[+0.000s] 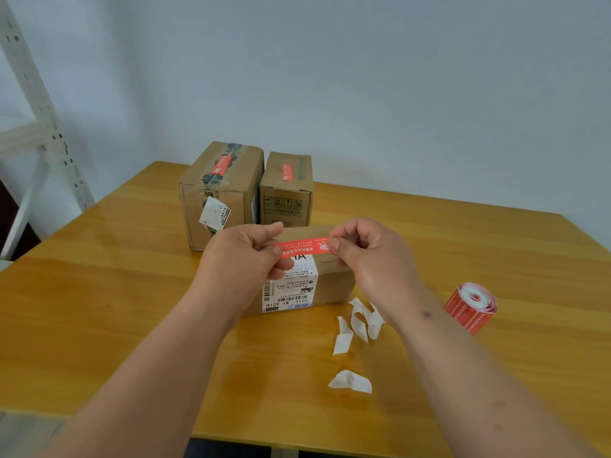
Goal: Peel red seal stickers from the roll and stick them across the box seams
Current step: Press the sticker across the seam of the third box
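Observation:
A red seal sticker point(302, 246) is stretched flat between both hands just above a low cardboard box point(334, 279) that carries a white shipping label. My left hand point(244, 256) pinches the sticker's left end. Its right end is pinched by my right hand point(370, 256). The roll of red stickers point(471, 305) lies on the table to the right, apart from both hands. Two taller cardboard boxes stand behind: one point(221, 193) with a red sticker on its top, the other point(287, 190) also with a red sticker on top.
Several white backing scraps point(358, 322) lie on the wooden table point(99, 309) in front of the low box, one more point(350, 381) nearer to me. A white metal shelf frame point(36, 127) stands at the left. The wall is close behind the boxes.

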Tool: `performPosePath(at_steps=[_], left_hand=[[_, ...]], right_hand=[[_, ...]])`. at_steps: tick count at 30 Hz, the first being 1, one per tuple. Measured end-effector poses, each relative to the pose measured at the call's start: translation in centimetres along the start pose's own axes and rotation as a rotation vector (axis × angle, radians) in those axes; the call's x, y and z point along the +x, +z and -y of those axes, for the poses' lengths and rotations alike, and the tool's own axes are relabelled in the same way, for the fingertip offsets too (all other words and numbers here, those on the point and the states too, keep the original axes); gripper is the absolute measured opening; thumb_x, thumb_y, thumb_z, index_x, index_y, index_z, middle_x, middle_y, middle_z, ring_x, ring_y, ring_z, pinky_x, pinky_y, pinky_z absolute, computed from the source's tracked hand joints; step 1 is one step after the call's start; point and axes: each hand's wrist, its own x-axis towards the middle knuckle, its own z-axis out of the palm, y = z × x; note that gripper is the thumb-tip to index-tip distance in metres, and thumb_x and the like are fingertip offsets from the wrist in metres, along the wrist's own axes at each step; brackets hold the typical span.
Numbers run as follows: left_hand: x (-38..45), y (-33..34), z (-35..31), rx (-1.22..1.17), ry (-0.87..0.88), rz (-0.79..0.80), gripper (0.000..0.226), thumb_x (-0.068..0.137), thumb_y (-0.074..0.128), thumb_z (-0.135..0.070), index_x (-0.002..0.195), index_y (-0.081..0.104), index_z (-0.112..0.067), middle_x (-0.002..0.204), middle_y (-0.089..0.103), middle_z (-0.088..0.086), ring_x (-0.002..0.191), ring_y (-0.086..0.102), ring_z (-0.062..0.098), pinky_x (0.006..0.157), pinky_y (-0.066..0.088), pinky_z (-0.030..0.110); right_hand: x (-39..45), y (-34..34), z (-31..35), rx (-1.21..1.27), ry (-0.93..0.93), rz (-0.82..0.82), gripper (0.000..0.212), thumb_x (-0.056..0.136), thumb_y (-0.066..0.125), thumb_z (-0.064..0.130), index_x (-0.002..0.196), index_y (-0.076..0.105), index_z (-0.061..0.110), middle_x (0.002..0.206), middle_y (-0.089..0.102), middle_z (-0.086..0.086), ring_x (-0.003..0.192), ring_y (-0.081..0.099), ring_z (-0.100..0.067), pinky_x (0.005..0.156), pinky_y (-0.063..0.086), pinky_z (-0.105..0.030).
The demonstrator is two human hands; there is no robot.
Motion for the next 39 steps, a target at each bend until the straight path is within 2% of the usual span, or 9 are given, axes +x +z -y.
performPosePath(at_steps=[8, 15, 17, 22, 25, 30, 33, 36, 39], left_hand=[[2.4, -2.4, -1.5, -0.007, -0.027, 0.01, 0.026, 0.087, 0.065, 0.005, 0.11, 0.067, -0.008, 0.096, 0.072, 0.011, 0.074, 0.075, 0.017, 0.062, 0.058, 0.02], [4.1, -3.3, -1.3, 0.16, 0.008, 0.018, 0.011, 0.087, 0.066, 0.002, 0.082, 0.065, -0.008, 0.072, 0.073, 0.012, 0.07, 0.074, 0.021, 0.064, 0.059, 0.033], [4.3, -3.1, -1.3, 0.261, 0.034, 0.014, 0.011, 0.088, 0.065, -0.001, 0.082, 0.065, -0.011, 0.072, 0.072, 0.011, 0.066, 0.073, 0.019, 0.06, 0.059, 0.03], [4.7, -2.5, -1.4, 0.452, 0.073, 0.022, 0.008, 0.091, 0.063, -0.018, 0.083, 0.063, -0.021, 0.077, 0.066, 0.001, 0.066, 0.063, 0.016, 0.056, 0.052, 0.028], [5.0, -2.3, -1.5, 0.479, 0.132, 0.014, 0.005, 0.089, 0.066, -0.022, 0.092, 0.062, -0.025, 0.08, 0.063, -0.005, 0.071, 0.057, 0.011, 0.059, 0.041, 0.024], [5.1, -1.5, -1.4, 0.316, 0.156, -0.038, 0.073, 0.084, 0.072, -0.031, 0.145, 0.033, -0.038, 0.084, 0.063, -0.003, 0.078, 0.06, 0.01, 0.068, 0.048, 0.027], [4.9, -1.3, -1.4, 0.358, 0.143, 0.002, 0.049, 0.077, 0.074, -0.044, 0.122, 0.057, -0.039, 0.097, 0.054, -0.007, 0.086, 0.054, 0.008, 0.068, 0.043, 0.024], [4.7, -1.0, -1.6, 0.284, 0.117, 0.111, 0.01, 0.08, 0.075, -0.035, 0.088, 0.073, -0.029, 0.079, 0.067, -0.004, 0.075, 0.06, 0.011, 0.065, 0.045, 0.026], [4.8, -0.9, -1.6, 0.262, 0.119, 0.081, 0.013, 0.084, 0.073, -0.026, 0.096, 0.075, -0.029, 0.072, 0.07, -0.005, 0.071, 0.062, 0.012, 0.067, 0.05, 0.027]], right_hand=[[2.1, 2.2, 1.7, -0.013, -0.16, -0.071, 0.012, 0.092, 0.059, 0.02, 0.086, 0.064, 0.029, 0.075, 0.058, 0.014, 0.062, 0.049, 0.001, 0.054, 0.036, -0.008], [3.4, 3.3, 1.3, -0.054, -0.108, -0.029, 0.015, 0.091, 0.062, 0.022, 0.103, 0.056, 0.027, 0.073, 0.055, 0.011, 0.06, 0.051, 0.001, 0.055, 0.039, -0.004], [3.7, 3.2, 1.1, -0.093, -0.101, 0.01, 0.003, 0.091, 0.06, 0.024, 0.092, 0.061, 0.027, 0.075, 0.058, 0.012, 0.062, 0.05, 0.0, 0.055, 0.04, -0.007], [4.4, 2.8, 0.9, -0.133, -0.138, 0.023, 0.013, 0.092, 0.058, 0.025, 0.081, 0.055, 0.032, 0.099, 0.05, 0.012, 0.085, 0.05, 0.002, 0.062, 0.035, -0.008], [4.6, 2.6, 0.8, -0.119, -0.167, 0.043, 0.014, 0.094, 0.055, 0.023, 0.083, 0.054, 0.032, 0.093, 0.056, 0.011, 0.081, 0.053, -0.001, 0.063, 0.038, -0.011], [4.8, 2.3, 0.7, -0.059, -0.175, 0.029, 0.011, 0.095, 0.052, 0.02, 0.086, 0.054, 0.027, 0.084, 0.062, 0.005, 0.081, 0.061, -0.012, 0.068, 0.048, -0.024], [4.9, 2.0, 0.6, -0.037, -0.18, 0.07, 0.011, 0.094, 0.053, 0.018, 0.086, 0.055, 0.026, 0.083, 0.063, -0.002, 0.078, 0.06, -0.016, 0.064, 0.045, -0.019], [4.8, 1.9, 0.8, -0.02, -0.174, 0.134, 0.01, 0.094, 0.054, 0.019, 0.086, 0.056, 0.025, 0.082, 0.064, -0.006, 0.076, 0.06, -0.019, 0.061, 0.045, -0.019], [4.8, 2.0, 0.7, -0.037, -0.144, 0.125, 0.009, 0.095, 0.053, 0.021, 0.087, 0.055, 0.025, 0.084, 0.064, -0.005, 0.079, 0.061, -0.019, 0.064, 0.047, -0.026]])
